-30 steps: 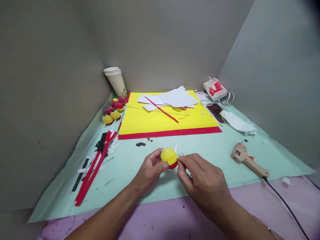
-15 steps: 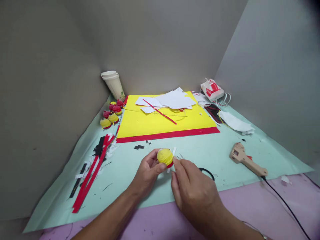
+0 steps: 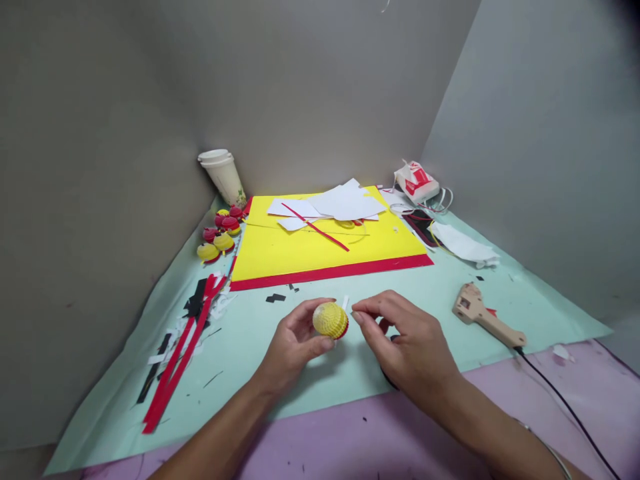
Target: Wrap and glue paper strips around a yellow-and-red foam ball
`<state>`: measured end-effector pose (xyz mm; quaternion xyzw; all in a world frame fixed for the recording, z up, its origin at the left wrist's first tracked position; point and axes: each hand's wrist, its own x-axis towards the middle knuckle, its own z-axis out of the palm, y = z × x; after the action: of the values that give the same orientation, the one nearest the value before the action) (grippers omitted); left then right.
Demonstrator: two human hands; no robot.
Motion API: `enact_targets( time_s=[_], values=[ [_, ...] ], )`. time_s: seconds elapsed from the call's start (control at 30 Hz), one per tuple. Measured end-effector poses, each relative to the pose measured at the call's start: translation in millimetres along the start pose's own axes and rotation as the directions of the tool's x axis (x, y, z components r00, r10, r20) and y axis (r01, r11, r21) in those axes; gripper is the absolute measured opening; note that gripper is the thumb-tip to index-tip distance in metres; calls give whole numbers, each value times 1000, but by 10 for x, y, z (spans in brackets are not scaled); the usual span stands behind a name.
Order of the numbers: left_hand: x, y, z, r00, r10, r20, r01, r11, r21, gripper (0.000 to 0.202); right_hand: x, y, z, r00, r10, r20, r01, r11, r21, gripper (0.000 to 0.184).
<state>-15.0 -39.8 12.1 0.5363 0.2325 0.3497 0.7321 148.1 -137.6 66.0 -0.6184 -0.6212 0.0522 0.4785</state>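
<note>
Between the thumb and fingers of my left hand [image 3: 299, 339] is a ribbed yellow ball of coiled corrugated paper [image 3: 330, 320] with a red edge on its right side. A narrow white paper strip [image 3: 345, 303] stands up from the ball's far right, and a pale bit shows beneath it. Just right of the ball, my right hand [image 3: 407, 337] has its thumb and forefinger pinched together, apart from the ball; anything in the pinch is too small to make out. Part of a black scissor handle [image 3: 389, 380] shows under my right hand, the rest hidden.
A glue gun [image 3: 487, 317] lies at right, its cord running to the front. Red strips [image 3: 183, 363] and scraps lie left. Several red and yellow paper balls [image 3: 223, 242] sit by a lidded cup [image 3: 225, 177]. Behind is a yellow sheet [image 3: 295, 257] bearing white paper [image 3: 345, 200].
My right hand has drawn back from the ball to the right, its fingertips now apart from it. The ball has turned slightly in my left hand. The whole view has shifted a little.
</note>
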Motion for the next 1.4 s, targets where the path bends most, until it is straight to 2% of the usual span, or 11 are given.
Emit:
enact_targets(
  time_s=[0.27,0.5,0.73,0.97,1.13,1.27,1.33,1.4],
  values=[
    [3,-12,-27,999,-16,46,16,1000,1,47,69,115,-39,983,40,181,-55,995,78,15],
    [8,-36,-48,998,-44,41,43,999,22,51,86,151,-41,967,60,247,-80,994,71,15],
    [44,-53,-46,998,-61,-23,61,997,39,47,40,254,102,973,108,202,-125,989,75,14],
    [63,-49,-9,996,-1,-94,14,990,141,43,-76,294,321,987,147,69,-152,985,79,15],
    [81,-55,20,982,6,-189,26,986,167,38,-186,276,472,981,167,97,-180,972,149,30],
    [85,-53,17,971,40,-235,2,985,175,39,-212,270,493,972,177,155,-208,953,221,44],
    [83,-51,14,966,47,-252,0,983,183,40,-186,276,450,973,192,126,-217,948,232,38],
    [81,-53,13,960,54,-273,1,980,199,42,-144,289,392,971,232,54,-238,943,232,24]
  ],
)
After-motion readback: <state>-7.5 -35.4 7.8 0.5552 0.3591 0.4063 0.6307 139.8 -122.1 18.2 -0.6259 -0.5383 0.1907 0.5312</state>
